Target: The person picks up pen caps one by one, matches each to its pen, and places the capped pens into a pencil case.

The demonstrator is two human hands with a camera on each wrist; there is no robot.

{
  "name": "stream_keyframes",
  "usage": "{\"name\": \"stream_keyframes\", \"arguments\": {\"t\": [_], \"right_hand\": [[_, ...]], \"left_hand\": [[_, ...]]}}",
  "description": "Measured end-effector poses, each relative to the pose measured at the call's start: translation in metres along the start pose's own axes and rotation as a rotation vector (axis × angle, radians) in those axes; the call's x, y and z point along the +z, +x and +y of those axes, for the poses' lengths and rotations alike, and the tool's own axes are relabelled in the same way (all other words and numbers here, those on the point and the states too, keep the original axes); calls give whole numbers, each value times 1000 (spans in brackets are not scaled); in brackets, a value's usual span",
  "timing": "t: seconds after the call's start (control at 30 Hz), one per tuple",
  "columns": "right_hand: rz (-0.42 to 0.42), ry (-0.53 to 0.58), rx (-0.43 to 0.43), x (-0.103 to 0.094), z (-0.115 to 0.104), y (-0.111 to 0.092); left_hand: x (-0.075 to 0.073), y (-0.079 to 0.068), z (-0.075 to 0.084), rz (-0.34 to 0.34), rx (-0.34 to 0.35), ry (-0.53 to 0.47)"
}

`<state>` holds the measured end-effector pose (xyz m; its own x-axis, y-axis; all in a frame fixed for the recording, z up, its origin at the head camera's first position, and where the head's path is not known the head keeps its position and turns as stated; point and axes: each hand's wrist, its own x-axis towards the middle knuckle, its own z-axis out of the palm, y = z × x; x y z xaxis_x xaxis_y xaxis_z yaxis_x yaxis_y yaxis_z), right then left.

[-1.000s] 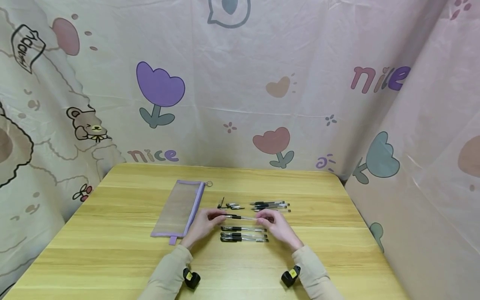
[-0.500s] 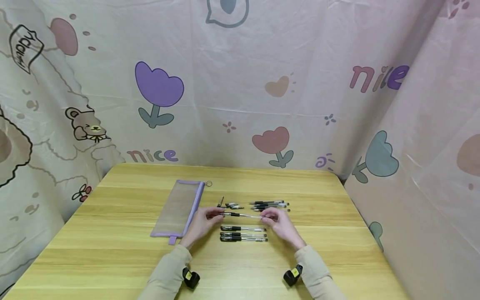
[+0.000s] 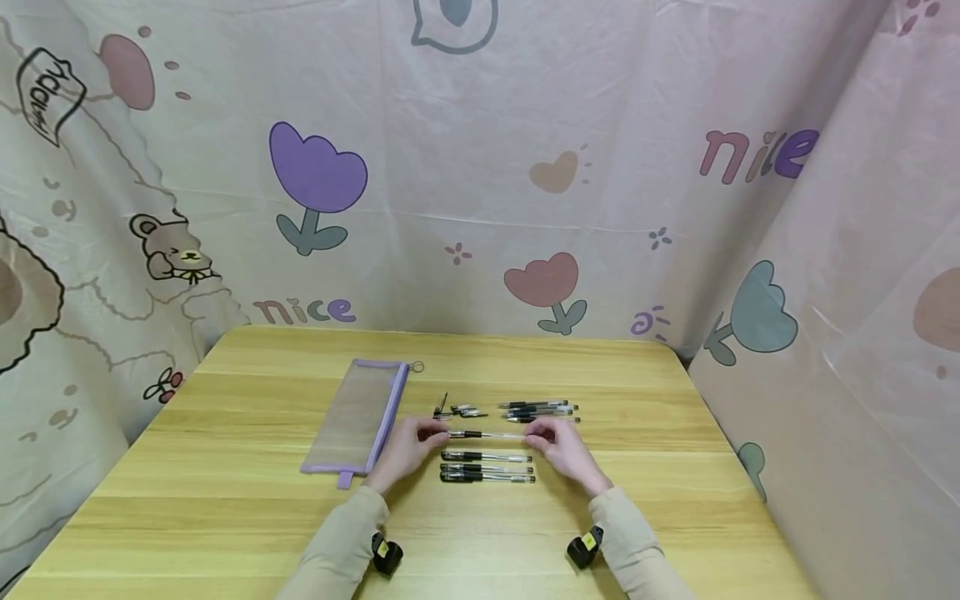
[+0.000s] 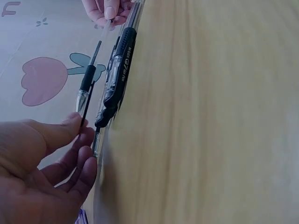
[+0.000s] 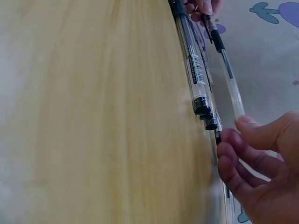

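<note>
Both hands hold one clear-barrelled gel pen (image 3: 471,434) level between them, with its black grip toward the left. At the writing end, the left hand (image 3: 405,447) pinches it between thumb and fingers; in the left wrist view a slim black clip (image 4: 88,103) runs beside the pen's clear conical front. The right hand (image 3: 561,448) pinches the clear tail end, seen closely in the right wrist view, where its fingertips cover the very end of the barrel (image 5: 235,95). Just in front of the hands lie three similar capped pens (image 3: 486,457) in parallel on the wooden table (image 3: 480,533).
Behind the hands are several small pen caps (image 3: 467,412) and, further right, a group of several uncapped-looking pens (image 3: 538,408). To the left lies a flat mesh pouch (image 3: 352,417) with a purple zip edge and a ring. A printed curtain (image 3: 450,208) surrounds the table's back and sides.
The right hand has moved slightly right along with the pen's tail end. The pen rose a little, then came back down. Other pens, caps and the pouch stay put.
</note>
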<state>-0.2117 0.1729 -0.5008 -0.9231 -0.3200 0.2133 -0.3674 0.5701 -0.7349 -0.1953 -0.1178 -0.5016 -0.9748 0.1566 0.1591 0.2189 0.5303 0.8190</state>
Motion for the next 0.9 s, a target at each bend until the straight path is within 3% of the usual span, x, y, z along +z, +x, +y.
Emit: {"name": "stream_keyframes", "arguments": {"t": [0.6,0.9], "right_hand": [[-73,-49,47,1,3,2],[-88,-17,39,-1,6,4]], "left_hand": [[5,-1,8,20,-84,66],[4,-1,7,22,-75,55]]}}
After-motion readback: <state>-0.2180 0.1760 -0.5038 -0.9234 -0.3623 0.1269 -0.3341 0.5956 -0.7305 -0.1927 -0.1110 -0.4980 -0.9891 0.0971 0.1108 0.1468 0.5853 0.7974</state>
